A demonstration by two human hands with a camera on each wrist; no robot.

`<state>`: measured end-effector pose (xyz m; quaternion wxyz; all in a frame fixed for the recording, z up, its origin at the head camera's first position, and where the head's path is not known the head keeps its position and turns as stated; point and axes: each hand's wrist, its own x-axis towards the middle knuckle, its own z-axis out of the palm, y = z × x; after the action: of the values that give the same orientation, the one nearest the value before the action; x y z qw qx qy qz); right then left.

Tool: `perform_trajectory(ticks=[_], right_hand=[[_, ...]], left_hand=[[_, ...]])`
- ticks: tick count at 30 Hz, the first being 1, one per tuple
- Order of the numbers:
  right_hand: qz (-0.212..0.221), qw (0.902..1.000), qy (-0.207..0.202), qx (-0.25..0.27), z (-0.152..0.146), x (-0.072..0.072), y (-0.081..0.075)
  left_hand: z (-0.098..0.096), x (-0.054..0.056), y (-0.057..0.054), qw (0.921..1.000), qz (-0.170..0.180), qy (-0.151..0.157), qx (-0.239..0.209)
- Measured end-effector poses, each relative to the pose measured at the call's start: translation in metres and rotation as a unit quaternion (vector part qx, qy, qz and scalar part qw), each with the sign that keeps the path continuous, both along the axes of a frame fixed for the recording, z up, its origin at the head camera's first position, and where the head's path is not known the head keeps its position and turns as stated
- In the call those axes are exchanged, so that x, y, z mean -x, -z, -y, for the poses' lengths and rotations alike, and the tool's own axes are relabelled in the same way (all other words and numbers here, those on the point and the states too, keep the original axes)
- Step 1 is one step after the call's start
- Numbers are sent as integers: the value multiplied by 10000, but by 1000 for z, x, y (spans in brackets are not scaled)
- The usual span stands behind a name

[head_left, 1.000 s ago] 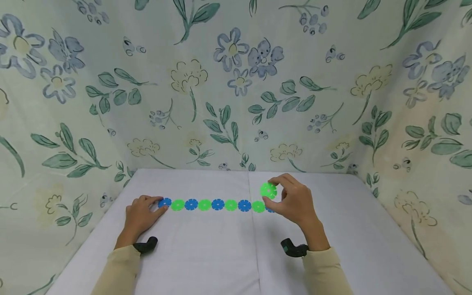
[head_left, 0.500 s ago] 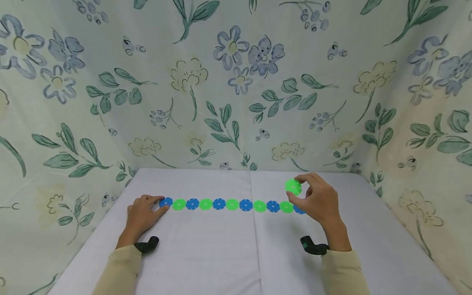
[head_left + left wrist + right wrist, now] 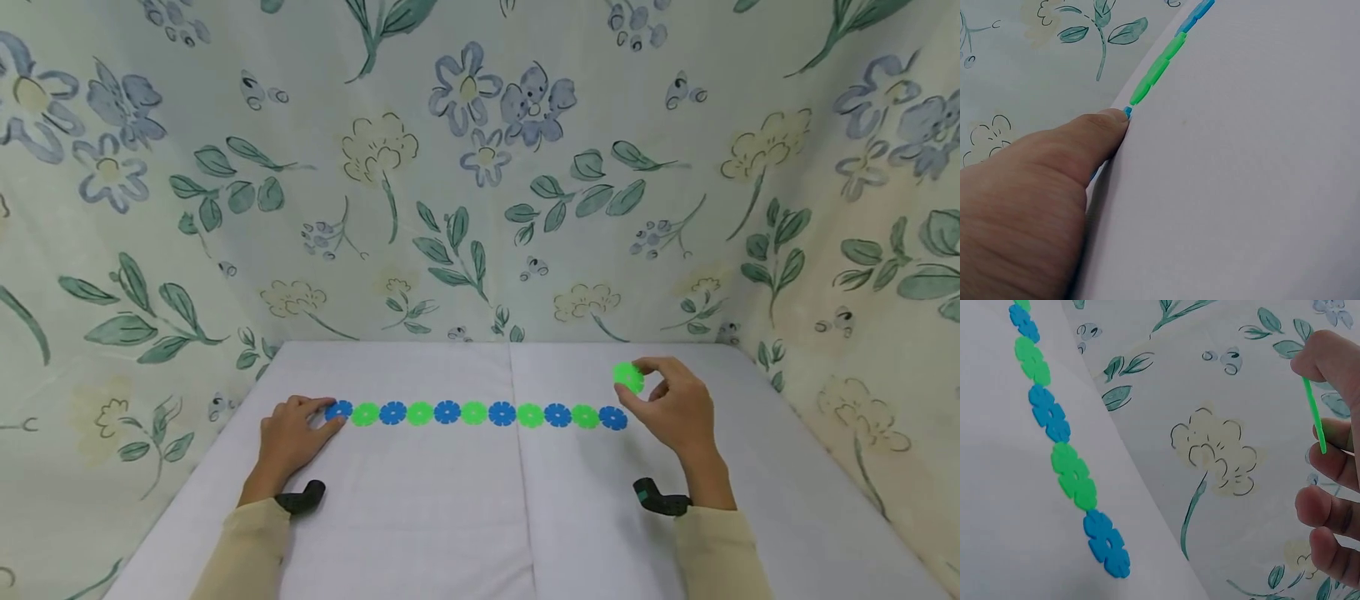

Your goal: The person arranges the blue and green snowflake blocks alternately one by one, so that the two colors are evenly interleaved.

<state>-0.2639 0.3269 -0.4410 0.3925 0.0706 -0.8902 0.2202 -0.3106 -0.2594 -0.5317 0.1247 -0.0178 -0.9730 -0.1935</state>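
Flat notched plastic interlocking discs, blue and green in turn, form a straight row across the white cloth. My left hand [image 3: 292, 437] holds the blue disc [image 3: 340, 410] at the row's left end between thumb and forefinger. In the left wrist view, the thumb [image 3: 1107, 128] covers most of that disc. My right hand [image 3: 678, 408] pinches a loose green disc [image 3: 628, 377] by its edges, raised above the right end. The right wrist view shows this green disc [image 3: 1314, 415] edge-on. The row's last blue disc [image 3: 613, 418] lies just below and left of the right hand.
A white cloth [image 3: 420, 508] covers the table, with a crease [image 3: 522, 492] running front to back. Floral curtains [image 3: 480, 250] stand behind it and on both sides. Each wrist wears a black camera mount [image 3: 660, 500].
My right hand has moved right along the row with the green disc, uncovering the blue disc at the right end. The left hand stays on the left-end disc.
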Motion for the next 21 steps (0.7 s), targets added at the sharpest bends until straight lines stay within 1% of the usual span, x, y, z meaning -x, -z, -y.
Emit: perform_trajectory(ticks=[3,6,9,13,16,21], right_hand=[[271,9990,308,157,-6,4,8],[532,9963,499,464,-10,5,15],[757,9911,637,888,-13,6,19],[1030,9812,823,1407,-17,7,21],[1241,9745,972,1599,-18,7,24],[1649,9664,1160,1595,-23,9,37]], left_hand=[[0,0,1,10000,38,-16,-11],[1,1,1,10000,37,-13,11],[0,1,1,10000,42,-5,6],[-1,1,1,10000,74,-44,-9],[0,1,0,10000,83,-53,-11],[1,2,1,10000,62,-37,-29]])
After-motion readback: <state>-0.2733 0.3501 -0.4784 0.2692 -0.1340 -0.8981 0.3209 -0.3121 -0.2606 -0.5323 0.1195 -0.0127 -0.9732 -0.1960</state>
